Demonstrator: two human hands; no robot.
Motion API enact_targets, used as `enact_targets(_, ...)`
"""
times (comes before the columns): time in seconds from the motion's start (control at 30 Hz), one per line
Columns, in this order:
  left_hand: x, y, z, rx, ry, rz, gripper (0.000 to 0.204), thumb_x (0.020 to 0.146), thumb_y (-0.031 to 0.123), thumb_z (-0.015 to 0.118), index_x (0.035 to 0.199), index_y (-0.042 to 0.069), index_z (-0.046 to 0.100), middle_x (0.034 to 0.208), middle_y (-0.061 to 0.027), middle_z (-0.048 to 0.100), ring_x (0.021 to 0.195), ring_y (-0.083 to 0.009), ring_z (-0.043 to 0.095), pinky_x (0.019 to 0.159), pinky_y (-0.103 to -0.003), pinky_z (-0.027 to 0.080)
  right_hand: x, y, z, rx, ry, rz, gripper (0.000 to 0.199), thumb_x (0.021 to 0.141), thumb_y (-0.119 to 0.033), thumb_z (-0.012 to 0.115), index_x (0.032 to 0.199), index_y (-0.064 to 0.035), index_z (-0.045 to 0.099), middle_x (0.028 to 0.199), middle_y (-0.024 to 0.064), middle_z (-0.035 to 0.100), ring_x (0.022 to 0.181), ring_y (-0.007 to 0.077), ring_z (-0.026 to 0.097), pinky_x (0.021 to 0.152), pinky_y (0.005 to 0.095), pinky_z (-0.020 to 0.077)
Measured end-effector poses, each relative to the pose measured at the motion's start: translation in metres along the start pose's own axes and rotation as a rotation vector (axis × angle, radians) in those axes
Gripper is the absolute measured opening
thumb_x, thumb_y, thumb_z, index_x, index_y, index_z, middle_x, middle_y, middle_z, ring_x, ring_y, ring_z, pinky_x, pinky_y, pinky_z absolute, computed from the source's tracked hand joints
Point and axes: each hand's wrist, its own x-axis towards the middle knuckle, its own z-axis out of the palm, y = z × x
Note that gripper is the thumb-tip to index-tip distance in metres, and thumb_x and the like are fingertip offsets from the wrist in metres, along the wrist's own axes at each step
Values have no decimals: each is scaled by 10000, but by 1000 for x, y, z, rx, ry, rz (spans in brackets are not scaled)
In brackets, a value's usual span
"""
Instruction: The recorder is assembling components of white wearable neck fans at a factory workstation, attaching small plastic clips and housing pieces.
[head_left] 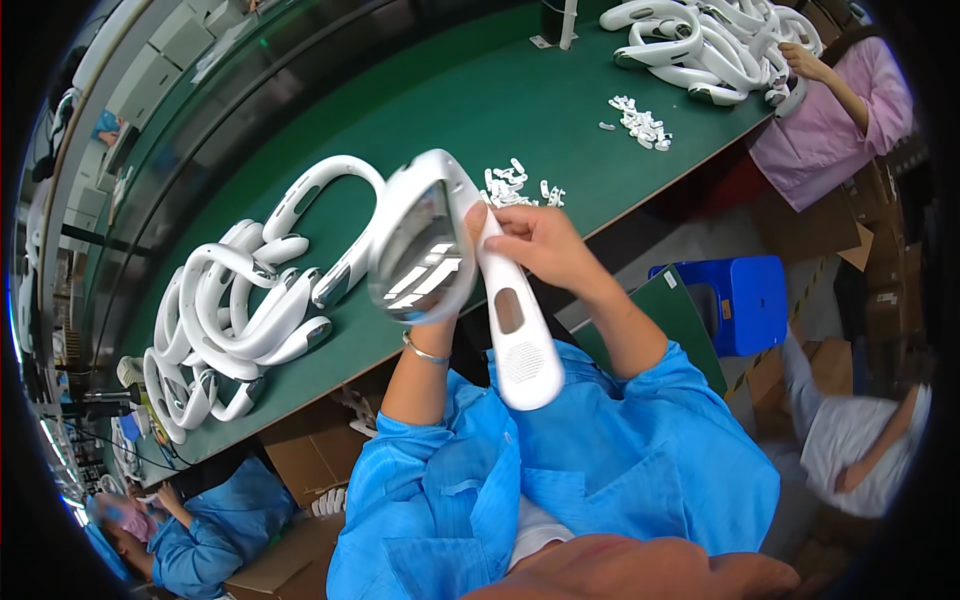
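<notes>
A white U-shaped neck fan [525, 345] is raised off the bench in front of my chest. One of its arms points toward me, with an oval slot and a patch of small holes; the other has a glossy, mirror-like inner face. My left hand [474, 220] grips the fan from behind, mostly hidden by it. On the arm nearer me, my right hand [545, 245] is closed with thumb and fingers at its upper part. Whether a small part sits under those fingertips cannot be seen. Small white plastic pieces [508, 186] lie scattered on the bench just beyond my right hand.
More neck fans [215, 310] are heaped on the green bench [440, 85] at left. Another heap [700, 45] lies far right, beside a person in pink [830, 110] and more small white pieces [640, 125]. A blue stool [750, 305] stands at right. Another person in blue [225, 520] is at lower left.
</notes>
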Motion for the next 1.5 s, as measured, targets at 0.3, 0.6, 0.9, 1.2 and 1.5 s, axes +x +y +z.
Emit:
enact_targets(0.3,3,-4,-6,-184,17,-106,257,881,106,567,1107,-8,522,894,-137,652,635,-142,610,553,-263,545,87,36,-180,-1186,627,-312,281,729,-45,668,1007,-82,667,910,176,630,808,342,614,743,420,491)
enact_targets(0.6,11,-28,-10,-169,112,-133,309,872,44,529,1169,22,447,860,-115,626,585,-154,604,491,-263,512,78,21,-148,-117,395,-116,134,822,-5,601,945,24,645,846,97,659,713,173,650,613,253,537)
enact_targets(0.9,7,-23,2,-291,69,-98,268,932,116,499,1159,-17,448,907,-150,635,659,-181,643,582,-281,561,41,9,-42,527,142,-83,109,864,-1,581,961,43,607,874,116,650,758,169,667,619,220,571)
enact_targets(1.2,-7,-19,-2,-171,69,-57,328,919,99,504,1210,-27,423,912,-131,618,635,-153,629,542,-262,546,19,-6,-14,586,153,-174,114,868,-7,530,936,59,593,852,129,626,835,257,681,587,253,586)
enact_targets(1.5,-12,-16,3,-204,67,-96,389,911,55,463,1284,11,358,960,-116,587,698,-146,618,567,-268,543,12,-17,-4,461,118,-249,115,836,50,534,936,69,586,810,101,609,709,152,621,602,244,545)
